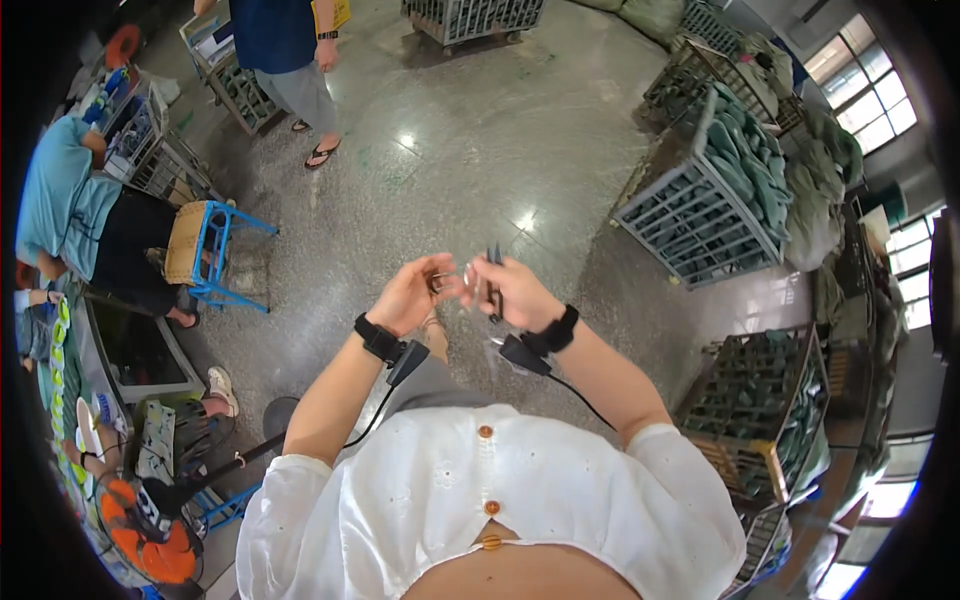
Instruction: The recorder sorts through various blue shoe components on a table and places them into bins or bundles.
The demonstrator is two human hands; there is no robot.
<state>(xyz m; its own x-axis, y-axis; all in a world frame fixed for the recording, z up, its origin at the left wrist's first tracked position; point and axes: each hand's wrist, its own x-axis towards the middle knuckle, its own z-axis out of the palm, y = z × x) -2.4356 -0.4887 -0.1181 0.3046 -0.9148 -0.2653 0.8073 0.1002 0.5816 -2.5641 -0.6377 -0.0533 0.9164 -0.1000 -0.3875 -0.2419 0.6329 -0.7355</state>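
Note:
In front of my body, over the floor, my right hand (pixel 515 292) is closed around a pair of dark thread snips (pixel 495 262). Their points stick up past the fingers and the lower end shows beneath them. Close beside it, my left hand (pixel 408 292) has its fingers curled in toward the thumb. A small dark bit shows at those fingers, too blurred to name. Between the two hands there is a pale, see-through blur that I cannot make out. Each wrist wears a black strap with a small box and a cable.
Slatted carts (pixel 700 200) piled with green pieces stand on the right. At left are a blue-framed stool (pixel 205 250), a seated person (pixel 75 200) and an orange-bladed fan (pixel 150 535). Another person (pixel 285 60) stands at the far left, near a cart (pixel 470 20).

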